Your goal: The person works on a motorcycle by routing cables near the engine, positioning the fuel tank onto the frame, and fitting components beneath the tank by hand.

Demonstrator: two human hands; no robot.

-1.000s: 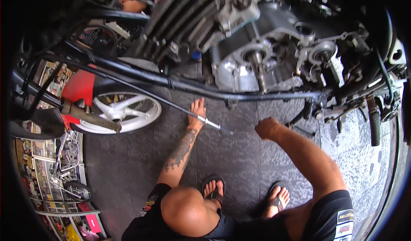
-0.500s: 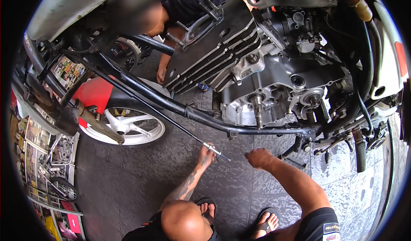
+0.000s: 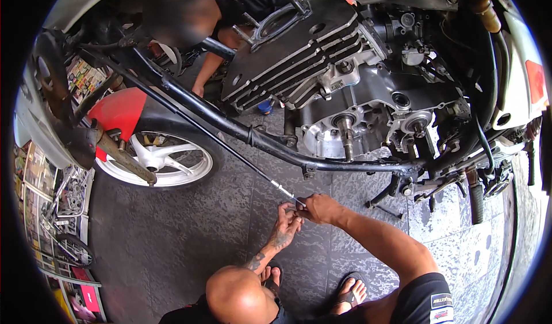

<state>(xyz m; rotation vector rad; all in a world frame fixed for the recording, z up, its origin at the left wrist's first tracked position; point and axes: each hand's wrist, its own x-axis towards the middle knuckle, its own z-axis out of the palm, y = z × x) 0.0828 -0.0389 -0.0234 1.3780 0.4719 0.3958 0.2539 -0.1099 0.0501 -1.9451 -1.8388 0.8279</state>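
Observation:
A black control cable (image 3: 233, 150) runs down from the upper left to a silver threaded adjuster (image 3: 280, 186). My right hand (image 3: 319, 208) is closed on the thin tip just past that adjuster. Against its fingertips, my left hand (image 3: 283, 228) has its fingers bent and pinched together. Whatever lies between the left fingers is too small and hidden to make out. Above both hands, a motorcycle engine (image 3: 351, 114) sits in a black frame tube (image 3: 356, 169), its finned cylinder (image 3: 287, 65) tilted left and two shafts exposed on the side.
A co-worker's arm (image 3: 208, 73) reaches down behind the frame. At left stand a white-spoked front wheel (image 3: 155, 160) with a red fender (image 3: 118, 116) and a shelf (image 3: 43, 194) of packaged goods. A footrest (image 3: 476, 200) juts out at right. Dark tiles (image 3: 190, 238) cover the floor.
My right hand has moved left and up onto the cable's tip. My left hand has left the adjuster and shifted slightly right and down, meeting the right. The view has shifted slightly.

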